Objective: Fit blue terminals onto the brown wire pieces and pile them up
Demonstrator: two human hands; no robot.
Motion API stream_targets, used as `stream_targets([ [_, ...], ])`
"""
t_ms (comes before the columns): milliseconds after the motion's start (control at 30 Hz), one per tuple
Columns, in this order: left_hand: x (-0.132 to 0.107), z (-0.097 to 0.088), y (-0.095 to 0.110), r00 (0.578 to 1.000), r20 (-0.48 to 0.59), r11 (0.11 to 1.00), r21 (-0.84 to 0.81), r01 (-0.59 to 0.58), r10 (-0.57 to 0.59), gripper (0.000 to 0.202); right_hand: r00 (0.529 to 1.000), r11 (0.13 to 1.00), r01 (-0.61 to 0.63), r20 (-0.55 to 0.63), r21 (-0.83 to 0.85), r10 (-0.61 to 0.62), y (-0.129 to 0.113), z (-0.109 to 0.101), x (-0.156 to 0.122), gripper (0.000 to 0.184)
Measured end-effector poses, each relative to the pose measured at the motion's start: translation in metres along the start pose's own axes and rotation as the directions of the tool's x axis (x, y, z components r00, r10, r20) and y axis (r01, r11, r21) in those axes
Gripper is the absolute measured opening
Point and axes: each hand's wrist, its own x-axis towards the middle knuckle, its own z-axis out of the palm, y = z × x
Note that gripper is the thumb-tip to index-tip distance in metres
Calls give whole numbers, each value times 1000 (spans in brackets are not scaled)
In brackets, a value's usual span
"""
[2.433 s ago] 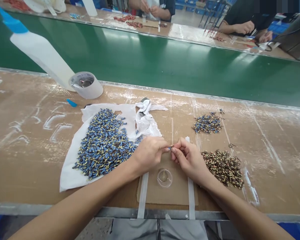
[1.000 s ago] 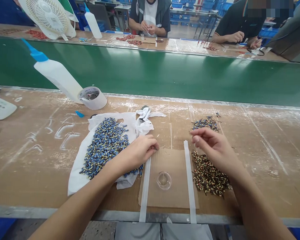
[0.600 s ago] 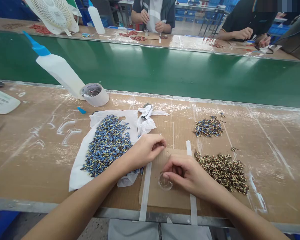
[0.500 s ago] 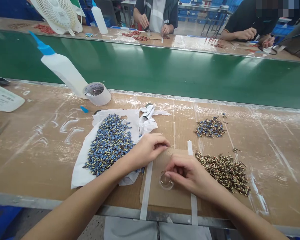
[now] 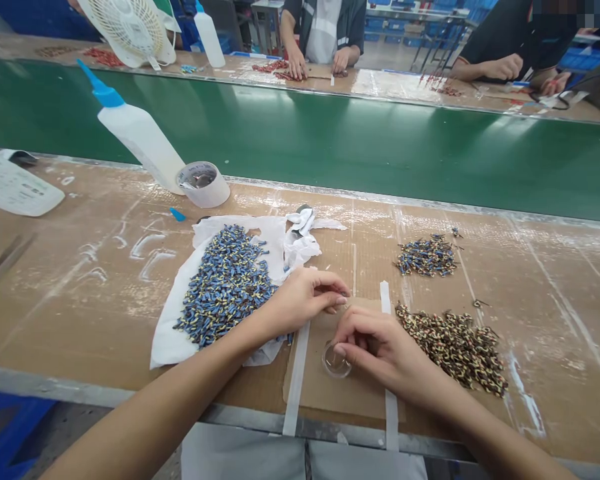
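My left hand (image 5: 316, 299) is closed in a pinch above the upper edge of a cardboard piece (image 5: 330, 397); whatever its fingertips hold is too small to make out. Close beside it, my right hand (image 5: 373, 339) pinches over a small clear round dish (image 5: 336, 365), its fingertips at the rim and their contents hidden. A heap of small blue-and-yellow pieces (image 5: 225, 287) lies on white paper (image 5: 167, 343) to the left. On the right are a heap of small dark-and-cream pieces (image 5: 455, 350) and a smaller pile of blue-and-dark pieces (image 5: 427, 256).
Tape strips (image 5: 391, 420) hold the cardboard down. A squeeze bottle (image 5: 140, 143) leans by a tape roll (image 5: 205, 187), near a blue cap (image 5: 177, 214) and tweezers (image 5: 5, 260). Beyond the green belt (image 5: 330, 133), co-workers' hands (image 5: 296, 63) work near a fan (image 5: 127, 30).
My left hand's fingertips have moved slightly right, closer to my right hand. The right hand stays over the dish. Across the belt, one co-worker's hand has lowered to the table.
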Motion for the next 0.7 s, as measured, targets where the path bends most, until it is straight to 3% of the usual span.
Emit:
stream_targets([
  [133, 0, 3, -1, 998, 32, 998, -48, 48, -47, 13, 999, 996, 22, -48, 83, -18, -2, -9, -1, 9],
  [233, 0, 4, 2, 994, 68, 988, -116, 97, -89, 12, 983, 984, 27, -185, 178, 7, -2, -19, -3, 6],
  [367, 0, 6, 5, 990, 85, 978, -163, 127, -114, 12, 867, 982, 98, -498, 162, -4, 3, -25, -3, 3],
  [433, -1, 7, 5, 990, 81, 978, -164, 131, -119, 12, 806, 989, 111, -591, 101, -30, 6, -24, 0, 3],
  [533, -1, 7, 4, 991, 85, 977, -174, 121, -108, 10, 774, 994, 103, -631, 32, -60, 11, -22, 3, 3],
  [700, 0, 8, 3, 989, 85, 971, -197, 133, -119, 8, 775, 995, 71, -624, -67, -97, 18, -16, 6, 5],
])
